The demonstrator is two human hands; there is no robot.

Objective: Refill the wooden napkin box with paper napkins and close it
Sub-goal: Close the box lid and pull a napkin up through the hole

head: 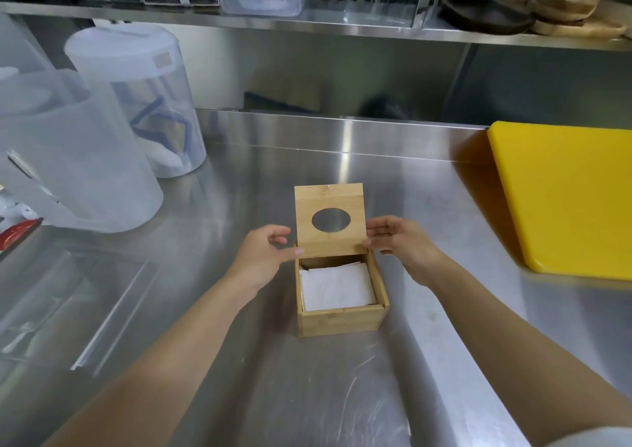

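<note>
A wooden napkin box (342, 321) stands on the steel counter, straight in front of me. Its hinged lid (329, 198), with an oval hole in the middle, stands upright at the far side. White paper napkins (337, 287) lie stacked inside, below the rim. My left hand (265, 255) touches the lid's lower left corner with thumb and fingertips. My right hand (398, 241) touches the lid's lower right corner the same way. Both hands have fingers loosely spread at the lid's edges.
Two tall translucent plastic containers (136, 104) stand at the left. A thick yellow cutting board (567, 193) lies at the right. A clear flat tray (68, 303) sits at the near left. A steel shelf (307, 24) overhead carries bins and wooden boards.
</note>
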